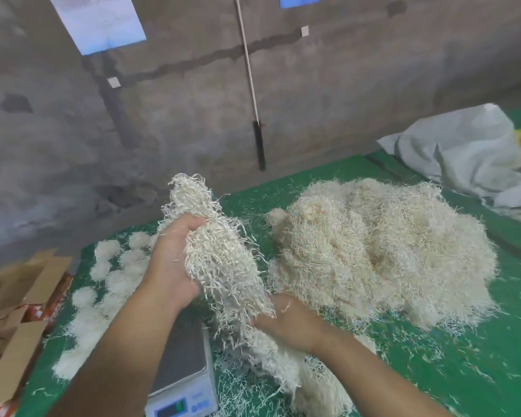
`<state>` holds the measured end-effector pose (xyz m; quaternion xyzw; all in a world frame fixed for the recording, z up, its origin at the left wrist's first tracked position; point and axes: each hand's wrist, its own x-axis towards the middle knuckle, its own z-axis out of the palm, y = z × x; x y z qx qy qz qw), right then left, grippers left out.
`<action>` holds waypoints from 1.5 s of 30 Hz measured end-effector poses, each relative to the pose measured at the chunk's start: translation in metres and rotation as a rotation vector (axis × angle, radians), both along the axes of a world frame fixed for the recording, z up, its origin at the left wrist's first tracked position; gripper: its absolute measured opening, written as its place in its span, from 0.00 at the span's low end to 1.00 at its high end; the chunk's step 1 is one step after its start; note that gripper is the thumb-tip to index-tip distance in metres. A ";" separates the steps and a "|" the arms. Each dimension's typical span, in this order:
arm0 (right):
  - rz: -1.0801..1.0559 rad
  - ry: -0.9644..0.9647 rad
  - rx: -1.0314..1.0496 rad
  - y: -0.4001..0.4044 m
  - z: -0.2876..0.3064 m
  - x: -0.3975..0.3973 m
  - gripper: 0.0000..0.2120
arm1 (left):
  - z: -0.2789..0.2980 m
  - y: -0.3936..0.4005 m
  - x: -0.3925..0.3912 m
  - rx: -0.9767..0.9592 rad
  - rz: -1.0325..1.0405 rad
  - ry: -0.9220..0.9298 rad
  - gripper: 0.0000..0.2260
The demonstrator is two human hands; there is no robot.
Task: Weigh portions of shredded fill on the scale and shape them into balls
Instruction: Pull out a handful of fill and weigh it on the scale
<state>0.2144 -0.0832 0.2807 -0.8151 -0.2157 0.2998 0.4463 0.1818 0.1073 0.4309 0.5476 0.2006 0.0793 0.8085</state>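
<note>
- Head view: green table (433, 371) against a grey wall (193, 115).
- Containers: cardboard boxes (15, 341) at 8 o'clock, flaps open; red items inside, partly hidden and unclear. Grey sack (463, 152) at 2 o'clock, slumped, cut off by the right edge; something yellow beside it, too little visible to tell what.
- Scale (187, 371) at 6 o'clock; platform bare where visible, far end hidden by the left forearm. Display lit, digits unreadable.
- Left hand (175, 260) curled tight around a long clump of shredded fill (223, 251), held raised above the scale, strands trailing down.
- Right hand (289, 320) lower, at 5 o'clock from the left hand, fingers closed into the lower end of the same clump; fingertips buried, exact grip hidden.
- Big pile of fill (379, 248) on the table at 3 o'clock, just beside the right hand.
- Finished balls (109, 275) in rows at 9 o'clock, on the table; some hidden behind the left arm.
- Loose strands scattered over the table.
- Pale stick with black handle (259, 145) hangs on the wall at 12 o'clock; top cut off.
</note>
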 end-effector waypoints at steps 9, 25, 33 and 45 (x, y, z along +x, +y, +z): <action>-0.030 -0.439 -0.357 -0.035 -0.062 0.041 0.05 | 0.029 0.027 0.008 0.065 0.080 -0.167 0.03; -0.437 0.423 0.329 -0.045 -0.055 0.065 0.49 | 0.074 -0.016 0.020 0.053 0.021 -0.293 0.15; -0.450 1.397 1.188 0.005 0.047 0.002 0.26 | 0.025 -0.038 0.005 0.224 0.111 0.047 0.12; -0.399 0.998 0.888 0.051 0.040 -0.008 0.20 | -0.086 -0.069 -0.046 1.284 -0.191 0.503 0.05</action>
